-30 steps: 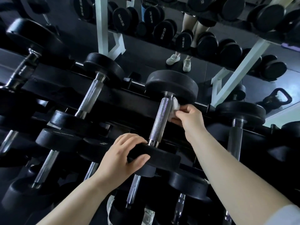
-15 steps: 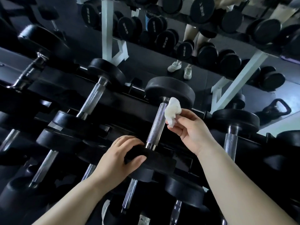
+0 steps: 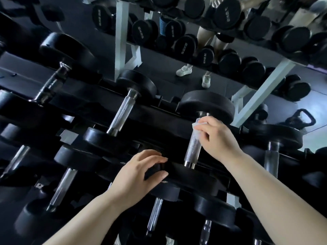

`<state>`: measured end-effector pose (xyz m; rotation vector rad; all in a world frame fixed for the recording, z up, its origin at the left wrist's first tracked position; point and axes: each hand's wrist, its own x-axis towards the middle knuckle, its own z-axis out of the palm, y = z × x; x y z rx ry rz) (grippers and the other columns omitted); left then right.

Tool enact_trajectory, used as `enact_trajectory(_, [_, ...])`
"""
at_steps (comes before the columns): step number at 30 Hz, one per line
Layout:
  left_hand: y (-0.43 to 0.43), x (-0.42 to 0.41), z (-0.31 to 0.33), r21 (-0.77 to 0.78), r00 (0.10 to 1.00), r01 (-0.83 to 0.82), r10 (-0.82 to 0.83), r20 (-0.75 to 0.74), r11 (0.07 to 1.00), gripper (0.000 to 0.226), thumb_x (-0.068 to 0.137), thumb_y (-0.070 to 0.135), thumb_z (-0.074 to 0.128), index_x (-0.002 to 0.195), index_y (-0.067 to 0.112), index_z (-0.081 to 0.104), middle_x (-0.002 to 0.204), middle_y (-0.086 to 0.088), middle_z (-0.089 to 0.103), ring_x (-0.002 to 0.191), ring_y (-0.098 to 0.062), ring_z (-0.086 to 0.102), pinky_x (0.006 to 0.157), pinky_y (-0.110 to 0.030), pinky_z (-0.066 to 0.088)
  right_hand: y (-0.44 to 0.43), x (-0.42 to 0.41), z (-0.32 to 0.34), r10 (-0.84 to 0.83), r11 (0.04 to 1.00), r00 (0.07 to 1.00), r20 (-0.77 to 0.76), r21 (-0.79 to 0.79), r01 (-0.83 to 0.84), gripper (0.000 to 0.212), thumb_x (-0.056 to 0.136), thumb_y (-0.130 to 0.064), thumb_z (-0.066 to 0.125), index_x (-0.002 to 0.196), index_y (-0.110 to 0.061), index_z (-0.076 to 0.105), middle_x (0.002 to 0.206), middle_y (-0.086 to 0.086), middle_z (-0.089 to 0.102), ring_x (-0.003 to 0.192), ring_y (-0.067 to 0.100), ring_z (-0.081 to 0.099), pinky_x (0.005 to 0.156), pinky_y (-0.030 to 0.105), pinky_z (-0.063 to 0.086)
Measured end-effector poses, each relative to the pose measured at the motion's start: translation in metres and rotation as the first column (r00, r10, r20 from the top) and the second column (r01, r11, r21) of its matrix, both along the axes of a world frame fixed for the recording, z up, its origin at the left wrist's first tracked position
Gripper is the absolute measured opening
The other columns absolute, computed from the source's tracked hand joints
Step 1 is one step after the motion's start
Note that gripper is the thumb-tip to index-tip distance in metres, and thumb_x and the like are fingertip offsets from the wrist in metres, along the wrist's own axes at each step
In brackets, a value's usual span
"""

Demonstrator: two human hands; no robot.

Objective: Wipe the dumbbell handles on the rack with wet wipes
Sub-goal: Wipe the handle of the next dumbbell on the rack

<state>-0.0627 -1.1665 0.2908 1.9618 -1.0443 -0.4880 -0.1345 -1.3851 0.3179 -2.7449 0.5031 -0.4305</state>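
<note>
A black tiered rack (image 3: 92, 112) of dumbbells fills a gym room, with a mirror (image 3: 155, 73) behind it. The left hand (image 3: 138, 175) grips the dumbbell head (image 3: 192, 179) nearest the person. Its knurled steel handle (image 3: 193, 149) slopes upward, and the right hand (image 3: 217, 137) pinches a white wet wipe (image 3: 197, 126) against the handle's upper end. A kettlebell (image 3: 300, 119) shows at far right.

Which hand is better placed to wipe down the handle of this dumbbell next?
Right. The right hand pinches the wet wipe against the top of the handle; the left hand grips the near weight head and holds no wipe.
</note>
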Motion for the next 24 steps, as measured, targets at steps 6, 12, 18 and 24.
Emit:
enact_trajectory(6, [-0.001,0.013,-0.005,-0.079,0.992,0.126,-0.126,0.009,0.989,0.04,0.077,0.053,0.044,0.107,0.034,0.062,0.104,0.037,0.044,0.101,0.005,0.05,0.082,-0.002,0.038,0.012,0.007,0.005,0.116,0.967,0.975,-0.189,-0.203,-0.155,0.018,0.074,-0.009,0.059,0.06,-0.006,0.07,0.067,0.009,0.066,0.063,0.027,0.061,0.062,0.029,0.054])
enact_trajectory(12, [-0.005,0.02,-0.008,-0.133,0.983,0.169,-0.177,-0.048,0.977,0.038,0.076,0.052,0.046,0.109,0.036,0.056,0.096,0.03,0.057,0.092,0.004,0.058,0.076,-0.01,0.046,0.003,0.015,0.0,0.272,0.868,0.851,-0.449,-0.267,-0.419,0.013,0.061,-0.006,0.065,0.051,-0.015,0.065,0.054,0.0,0.058,0.051,0.021,0.058,0.049,0.027,0.05])
enact_trajectory(18, [-0.009,0.021,-0.007,-0.129,0.981,0.177,-0.186,-0.062,0.976,0.041,0.074,0.054,0.045,0.112,0.04,0.047,0.115,0.025,0.046,0.087,-0.003,0.06,0.069,-0.02,0.05,0.02,0.012,-0.005,0.325,0.851,0.834,-0.446,-0.247,-0.463,0.017,0.058,-0.005,0.063,0.047,-0.017,0.067,0.05,-0.001,0.059,0.046,0.021,0.056,0.046,0.021,0.051])
enact_trajectory(24, [-0.011,0.02,-0.008,-0.121,0.985,0.152,-0.16,-0.058,0.981,0.036,0.075,0.054,0.046,0.105,0.036,0.055,0.107,0.02,0.054,0.086,0.001,0.059,0.069,-0.014,0.048,-0.015,0.025,0.002,0.256,0.914,0.941,-0.221,-0.262,-0.31,0.021,0.048,0.006,0.06,0.058,-0.009,0.071,0.056,0.006,0.064,0.048,0.026,0.058,0.048,0.029,0.053])
